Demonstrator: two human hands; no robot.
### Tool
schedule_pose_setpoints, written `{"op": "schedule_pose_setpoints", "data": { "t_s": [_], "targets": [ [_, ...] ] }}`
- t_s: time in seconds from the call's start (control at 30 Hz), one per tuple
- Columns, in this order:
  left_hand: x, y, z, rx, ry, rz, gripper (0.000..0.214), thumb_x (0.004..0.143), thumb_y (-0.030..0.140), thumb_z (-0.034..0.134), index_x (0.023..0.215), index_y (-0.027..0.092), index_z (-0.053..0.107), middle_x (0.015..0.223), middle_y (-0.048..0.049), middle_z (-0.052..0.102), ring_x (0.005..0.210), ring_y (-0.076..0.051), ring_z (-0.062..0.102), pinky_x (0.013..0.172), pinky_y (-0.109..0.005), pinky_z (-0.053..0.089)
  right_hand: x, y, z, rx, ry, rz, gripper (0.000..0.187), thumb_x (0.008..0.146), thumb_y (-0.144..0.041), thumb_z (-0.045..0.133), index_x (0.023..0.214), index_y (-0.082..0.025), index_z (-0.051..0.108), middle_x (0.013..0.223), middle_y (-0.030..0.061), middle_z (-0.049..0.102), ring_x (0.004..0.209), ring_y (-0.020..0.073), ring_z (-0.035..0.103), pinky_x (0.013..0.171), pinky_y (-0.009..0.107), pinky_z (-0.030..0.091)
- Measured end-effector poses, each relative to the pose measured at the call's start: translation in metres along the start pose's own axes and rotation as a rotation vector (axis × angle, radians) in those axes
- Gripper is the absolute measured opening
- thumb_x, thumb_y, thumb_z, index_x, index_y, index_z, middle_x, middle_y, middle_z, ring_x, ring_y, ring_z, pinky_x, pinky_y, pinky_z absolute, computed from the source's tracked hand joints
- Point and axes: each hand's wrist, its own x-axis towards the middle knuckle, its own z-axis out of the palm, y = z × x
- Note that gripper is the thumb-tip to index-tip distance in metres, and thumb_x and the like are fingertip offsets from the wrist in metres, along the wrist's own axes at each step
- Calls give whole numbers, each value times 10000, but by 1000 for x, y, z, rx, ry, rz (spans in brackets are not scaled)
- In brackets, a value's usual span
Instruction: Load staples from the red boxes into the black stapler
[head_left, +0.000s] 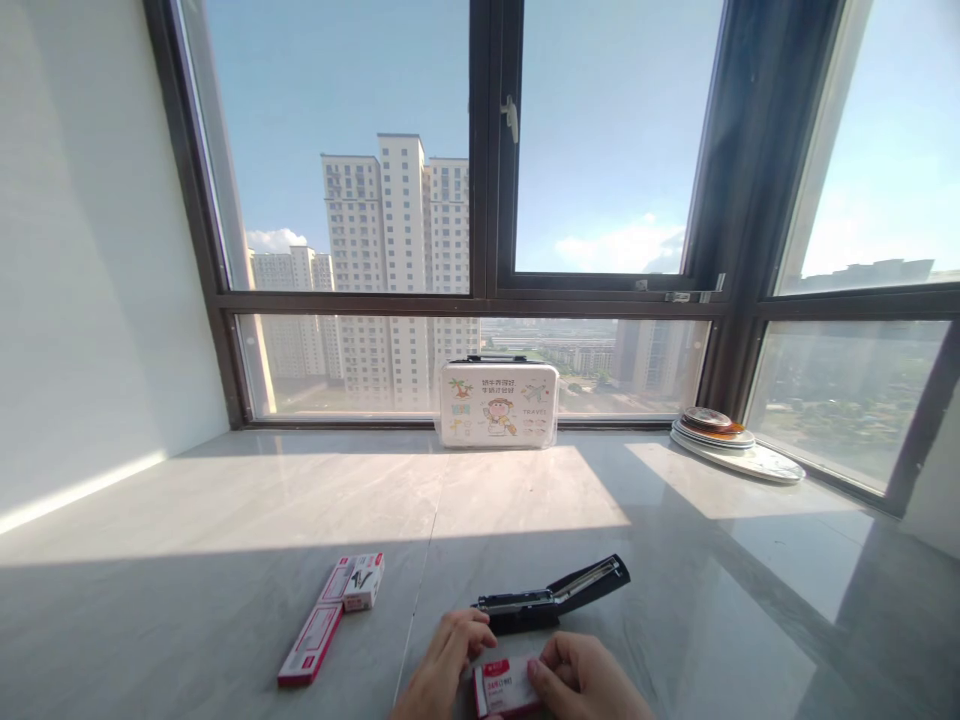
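Both my hands are at the bottom edge, holding a small red and white staple box (504, 686) between them. My left hand (444, 665) has its fingers curled on the box's left end. My right hand (583, 680) grips its right side with thumb and fingers. Just beyond my fingers lies a black stapler (551, 597), hinged open with its top arm swung out to the right. To the left lie a long flat red and white package (319, 622) and a second small staple box (364, 581) resting against its far end.
I am at a grey marble window ledge (225, 500), half in sunlight. A white illustrated tin case (498, 404) stands against the glass at the back middle. A stack of round plates (731, 442) sits at the back right. A white wall bounds the left.
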Motion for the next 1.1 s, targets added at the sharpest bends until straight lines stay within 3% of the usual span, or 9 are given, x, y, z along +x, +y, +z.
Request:
{"op": "schedule_pose_setpoints", "data": {
  "t_s": [0.1,0.3,0.4,0.5,0.6,0.73,0.83,0.93,1.1],
  "targets": [
    [-2,-6,-13,53,-35,-91,341,743,257,694,1075,239,619,1033,-29,686,930,-198,628,857,-268,522,-3,7,-11,20,9,8,418,855,-617,558,767,-211,512,518,-30,514,467,113,440,466,225,248],
    [-5,-11,-12,-17,-11,-100,546,705,206,659,1244,243,579,1101,-19,692,932,-184,626,901,-270,508,-14,16,-42,-100,88,76,382,890,-577,566,846,-198,562,474,-64,482,430,100,407,465,218,239],
    [-4,-7,-10,17,-24,-117,542,689,199,670,1224,244,598,1089,-16,703,919,-194,628,890,-279,506,-17,-4,-46,-286,138,-32,256,861,-444,640,919,-195,648,527,-53,532,511,114,466,517,220,280],
    [-3,-5,-10,46,-37,-112,515,698,214,676,1207,247,607,1088,-17,709,923,-204,632,881,-286,506,-15,-36,-37,-467,95,-179,141,815,-318,658,893,-251,754,624,-26,648,591,135,539,558,238,296],
    [-4,-5,-10,44,-36,-85,484,723,259,690,1200,254,606,1088,-17,714,933,-212,639,879,-291,507,-7,-62,-24,-657,49,-281,142,720,-246,708,812,-293,805,700,2,728,675,184,622,607,264,326],
    [-5,-3,-11,44,-28,-84,438,751,300,706,1178,259,617,1082,-17,715,947,-220,643,876,-296,505,6,-80,-14,-812,-17,-338,116,666,-204,715,716,-257,806,648,49,726,641,215,643,622,279,363],
    [-4,-1,-11,45,-35,-101,417,752,316,720,1154,258,626,1071,-18,717,956,-227,645,869,-295,501,7,-85,-15,-807,-57,-392,91,696,-221,698,673,-238,785,610,43,707,611,198,635,601,271,353],
    [-3,-2,-11,41,-34,-101,438,737,286,715,1164,249,626,1074,-20,714,947,-225,644,867,-295,498,1,-80,-22,-668,-47,-416,117,752,-231,663,773,-241,778,646,0,706,605,152,614,589,245,343],
    [-5,-4,-10,45,-30,-110,510,683,194,685,1186,242,621,1076,-22,709,918,-214,634,878,-294,496,-12,-46,-39,-413,72,-301,156,853,-312,619,821,-193,716,643,-17,628,592,119,520,562,219,336]
  ]
}}
